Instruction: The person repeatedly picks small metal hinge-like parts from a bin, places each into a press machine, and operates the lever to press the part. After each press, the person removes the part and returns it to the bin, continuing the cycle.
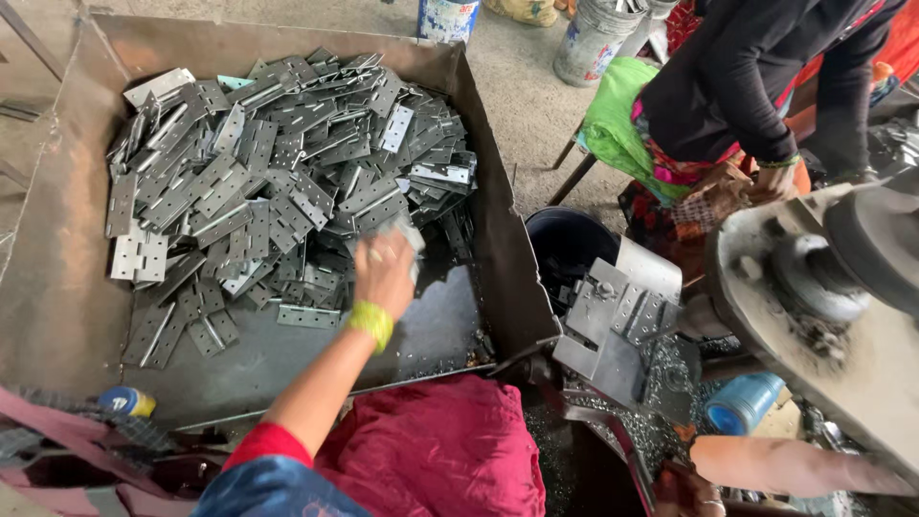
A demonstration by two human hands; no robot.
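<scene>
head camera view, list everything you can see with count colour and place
hinges: too many to count, grey metal, heaped in the tray
tray: one, rusty brown metal, left
bucket: one, dark, right of the tray
machine: one, grey, right edge
bottle: one, blue, under the machine
pails: two, pale, on the floor at top
red cloth: one, bottom centre
other person: one, black sleeves, top right
left hand: yellow wristband, on a hinge at the pile's edge
right hand: bottom right, mostly cut off, grip unclear
</scene>
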